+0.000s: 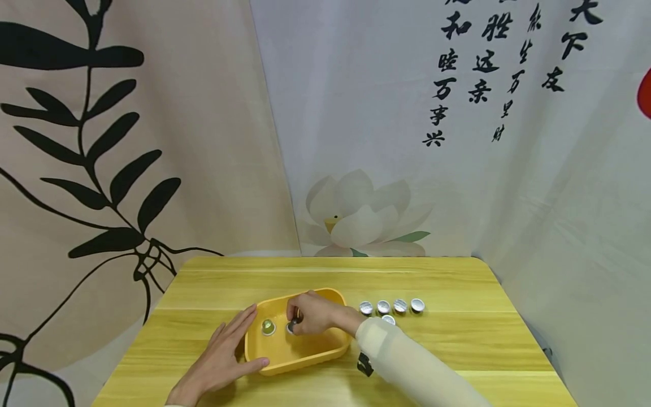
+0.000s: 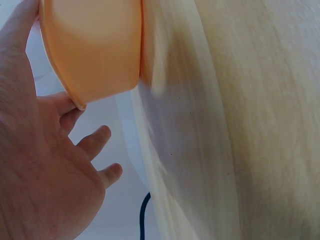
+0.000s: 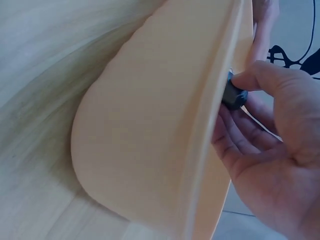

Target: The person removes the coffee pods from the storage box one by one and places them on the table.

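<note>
A yellow plastic tray (image 1: 305,362) stands on the wooden table. My left hand (image 1: 224,356) lies at its left end, fingers straight along the rim and thumb over the front edge. Inside the tray, my right hand (image 1: 315,314) pinches a dark coffee capsule (image 3: 234,95) between thumb and fingers, low over the tray floor. To its left a green coffee capsule (image 1: 268,327) sits foil side down. Several more capsules (image 1: 400,306) stand right of the tray with silver foil lids up, one (image 1: 389,320) partly hidden by the right forearm.
The wooden table (image 1: 458,339) extends right and behind the tray. A small black object (image 1: 364,364) shows under the right sleeve. Printed cloth (image 1: 229,141) hangs behind the table and along its sides.
</note>
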The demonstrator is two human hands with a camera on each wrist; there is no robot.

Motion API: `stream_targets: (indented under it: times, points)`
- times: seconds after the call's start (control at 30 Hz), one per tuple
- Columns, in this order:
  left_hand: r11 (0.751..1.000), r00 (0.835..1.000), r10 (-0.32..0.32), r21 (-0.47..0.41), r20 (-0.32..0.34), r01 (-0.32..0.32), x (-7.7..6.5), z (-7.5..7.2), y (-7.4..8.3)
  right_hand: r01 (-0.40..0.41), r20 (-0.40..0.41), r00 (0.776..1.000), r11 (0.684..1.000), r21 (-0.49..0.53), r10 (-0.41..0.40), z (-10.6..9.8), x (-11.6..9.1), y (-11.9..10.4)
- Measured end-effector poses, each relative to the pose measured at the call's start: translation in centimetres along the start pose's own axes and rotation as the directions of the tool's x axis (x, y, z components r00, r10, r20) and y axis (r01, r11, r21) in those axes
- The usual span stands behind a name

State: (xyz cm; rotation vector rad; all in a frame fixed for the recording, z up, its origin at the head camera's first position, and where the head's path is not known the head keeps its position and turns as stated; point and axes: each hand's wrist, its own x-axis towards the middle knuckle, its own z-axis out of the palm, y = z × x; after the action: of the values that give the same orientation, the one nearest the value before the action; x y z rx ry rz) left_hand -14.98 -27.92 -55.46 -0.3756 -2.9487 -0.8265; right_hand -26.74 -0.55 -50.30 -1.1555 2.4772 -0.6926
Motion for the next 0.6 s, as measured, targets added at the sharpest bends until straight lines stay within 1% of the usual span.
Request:
stream_targets:
  times: [0.13,0.27,0.4,0.6]
  points:
    - [1.000,1.000,0.002,-0.007,-0.002,-0.002,0.0,0.0,0.1,0.000,-0.009,1.000,0.998,0.065,0.000,-0.2,-0.3,0.4]
    - [1.000,1.000,0.007,-0.008,-0.002,-0.007,0.0,0.0,0.1,0.030,-0.025,0.999,0.991,0.131,-0.027,-0.6,-0.6,0.9]
    - [1.000,1.000,0.009,-0.010,-0.003,-0.009,0.1,0.0,0.1,0.061,-0.051,0.997,0.985,0.162,-0.053,-1.0,-0.9,1.2]
    - [1.000,1.000,0.009,0.004,-0.002,-0.009,0.1,0.1,0.0,0.090,-0.083,0.994,0.983,0.163,-0.077,-1.4,-1.7,1.8]
